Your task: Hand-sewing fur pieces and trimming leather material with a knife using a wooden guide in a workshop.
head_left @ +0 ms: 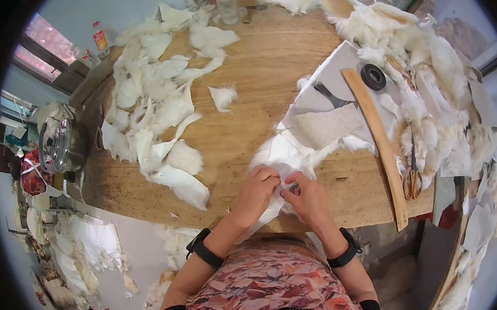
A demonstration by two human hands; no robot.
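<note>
At the near edge of the wooden table, a white fur piece with a pale skin side (280,148) lies beneath both hands. My left hand (258,191) has its fingers curled on this piece, pinching it. My right hand (306,198) is closed just beside it, thumb and fingers round a small dark object (294,188) at the pelt, too small to name. Just beyond, a beige felt-like piece (325,123), a dark flat tool (329,94) and a black ring (372,77) lie on a white board (346,70).
A long wooden slat (378,149) and scissors (412,186) lie at right, beside heaped fur (448,100). White scraps (154,108) cover the table's (249,68) left part. A steel pot (65,145) stands off the left edge; bottles (227,6) stand at the back.
</note>
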